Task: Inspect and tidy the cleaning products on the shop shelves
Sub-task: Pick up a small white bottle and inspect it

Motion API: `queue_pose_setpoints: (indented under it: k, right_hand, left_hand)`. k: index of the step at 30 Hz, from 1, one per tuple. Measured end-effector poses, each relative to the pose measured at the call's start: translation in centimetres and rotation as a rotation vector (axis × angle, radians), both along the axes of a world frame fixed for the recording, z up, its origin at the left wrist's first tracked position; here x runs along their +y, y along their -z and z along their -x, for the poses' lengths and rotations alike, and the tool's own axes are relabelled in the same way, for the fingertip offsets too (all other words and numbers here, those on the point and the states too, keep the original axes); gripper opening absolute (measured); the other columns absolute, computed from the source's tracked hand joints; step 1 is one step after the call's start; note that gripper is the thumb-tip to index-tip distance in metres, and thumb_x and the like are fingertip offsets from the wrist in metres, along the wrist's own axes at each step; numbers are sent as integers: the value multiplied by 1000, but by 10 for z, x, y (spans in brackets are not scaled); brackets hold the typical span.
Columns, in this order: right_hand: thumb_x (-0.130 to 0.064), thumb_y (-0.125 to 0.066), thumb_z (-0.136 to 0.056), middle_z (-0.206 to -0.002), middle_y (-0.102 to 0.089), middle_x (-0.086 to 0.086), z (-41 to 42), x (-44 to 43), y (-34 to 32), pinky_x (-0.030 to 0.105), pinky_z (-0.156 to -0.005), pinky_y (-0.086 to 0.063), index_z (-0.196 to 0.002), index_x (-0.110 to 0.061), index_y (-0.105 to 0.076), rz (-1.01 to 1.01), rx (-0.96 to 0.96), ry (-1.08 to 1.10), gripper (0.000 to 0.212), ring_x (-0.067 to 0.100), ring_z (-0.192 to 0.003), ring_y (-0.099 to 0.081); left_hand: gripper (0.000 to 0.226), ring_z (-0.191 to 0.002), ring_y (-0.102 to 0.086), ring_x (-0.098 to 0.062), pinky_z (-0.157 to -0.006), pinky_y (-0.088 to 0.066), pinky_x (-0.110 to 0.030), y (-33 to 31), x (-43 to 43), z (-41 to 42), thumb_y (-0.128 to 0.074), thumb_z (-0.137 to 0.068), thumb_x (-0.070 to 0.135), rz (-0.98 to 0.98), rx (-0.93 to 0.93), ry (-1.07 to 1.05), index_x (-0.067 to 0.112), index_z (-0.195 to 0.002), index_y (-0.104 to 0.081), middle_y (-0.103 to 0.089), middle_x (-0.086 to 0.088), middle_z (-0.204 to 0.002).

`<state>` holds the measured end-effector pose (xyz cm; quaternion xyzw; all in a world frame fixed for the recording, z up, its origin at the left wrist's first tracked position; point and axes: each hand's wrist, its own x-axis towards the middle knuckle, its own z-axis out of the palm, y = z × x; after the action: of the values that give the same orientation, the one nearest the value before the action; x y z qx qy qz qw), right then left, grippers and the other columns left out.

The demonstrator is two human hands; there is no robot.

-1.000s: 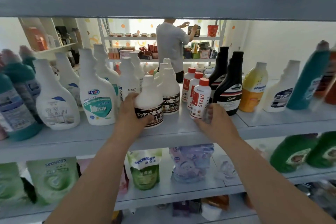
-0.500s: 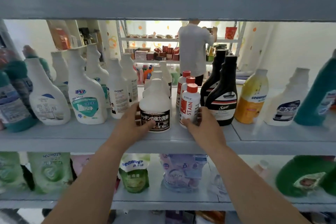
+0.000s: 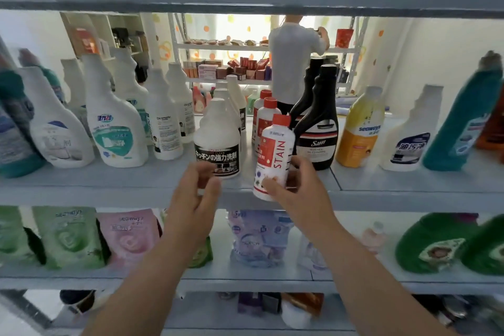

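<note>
STAIN bottle (image 3: 275,155), white with a red cap and a red label, is off the shelf (image 3: 109,180). It hangs tilted at the front edge near the middle, cap leaning right and base out past the edge. The right hand (image 3: 297,185) grips its lower half, thumb across the front and fingers curled round the right side and back.

Just left of it a black-label bottle (image 3: 218,142) stands upright near the front edge, heading a row of like white bottles that runs back. The left hand (image 3: 193,191) is in front of its lower left corner with fingers loosely curled and apart, not wrapped round it. Blur hides whether the fingertips touch it.

Behind the held bottle two more red-capped bottles (image 3: 268,117) stand in a row towards the back. To their right stand two black Sam bottles (image 3: 316,128), one behind the other, then a yellow bottle (image 3: 360,128). A white bottle (image 3: 409,139) and a leaning teal bottle (image 3: 463,123) follow towards the right end. White spray bottles (image 3: 117,123) fill the left half in several rows, with blurred teal ones at the left end.

On the lower shelf (image 3: 81,277) green and pink pouches (image 3: 68,237) stand at the left. A pale printed pouch (image 3: 256,237) sits below the hands and dark green bottles (image 3: 431,243) are at the right.

Through the open back a person (image 3: 294,63) stands at a far rack of small boxes.
</note>
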<state>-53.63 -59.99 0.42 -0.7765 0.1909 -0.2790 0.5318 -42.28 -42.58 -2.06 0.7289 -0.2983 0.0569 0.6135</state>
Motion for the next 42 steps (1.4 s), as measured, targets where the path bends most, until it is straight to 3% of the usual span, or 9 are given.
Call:
queue_pose_setpoints:
  k: [4,12,19,22,27,30,34,38,42]
  right_hand:
    - [-46,-87,-74,-103,-64,-12,31,49,28,19,-65,-56,-117,-39,-48,79,-28,69,58,5,-88,-66]
    - [-35,-64,-99,-122,-61,-9,59,116,68,16,-79,-55,-128,-38,-54,-15,-110,64,31,5,-109,-62]
    - [-73,-70,-73,-113,-73,1,72,147,64,44,-87,-61,-124,-34,-56,-565,-210,105,66,18,-98,-74]
    - [-70,-62,-72,-110,-73,-5,79,162,69,46,-80,-63,-123,-42,-51,-590,-255,139,59,17,-95,-75]
    - [-52,-42,-99,-116,-62,-21,81,187,73,14,-54,-53,-135,-56,-38,-556,-154,101,36,-2,-88,-68]
    - [-52,-46,-98,-121,-59,-23,80,177,70,16,-61,-56,-147,-51,-36,-483,-149,97,49,3,-98,-66]
    - [-37,-45,-108,-128,-68,-10,81,158,70,45,-92,-60,-130,-58,-55,-554,-204,123,33,16,-108,-71]
    - [-55,-54,-92,-118,-73,-5,81,148,65,55,-91,-59,-122,-57,-61,-678,-135,66,32,25,-106,-72]
    - [-35,-56,-100,-100,-77,13,93,129,68,47,-79,-60,-123,-17,-64,-1100,-190,76,31,29,-85,-75]
  left_hand:
    - [43,-107,-70,-22,-79,-61,-49,18,2,49,-35,-100,58,107,483,367,35,-126,-60,-70,3,-119]
    - [19,-97,-74,-16,-78,-63,-39,27,35,92,-47,-107,18,226,711,307,23,-122,-56,-73,4,-110]
    - [22,-111,-58,-3,-92,-50,-19,39,84,125,-48,-94,49,-20,168,459,40,-110,-61,-54,12,-118]
    - [24,-96,-66,-15,-73,-56,-28,39,82,116,-46,-99,45,117,517,329,31,-107,-65,-66,6,-106]
    - [41,-90,-73,-24,-67,-56,-36,36,79,127,-36,-105,48,197,1086,451,30,-115,-71,-78,-5,-104]
    - [36,-100,-73,-24,-70,-61,-42,34,89,134,-40,-106,40,194,1034,494,28,-133,-60,-75,-5,-115]
    - [51,-103,-73,-24,-84,-59,-60,36,93,130,-40,-104,12,94,826,489,51,-131,-59,-70,4,-125]
    - [53,-97,-73,-13,-76,-64,-43,35,93,145,-54,-101,9,51,589,419,51,-133,-55,-66,20,-123]
    - [37,-92,-71,-7,-67,-61,-26,38,80,159,-60,-99,15,14,518,343,44,-122,-60,-72,14,-106]
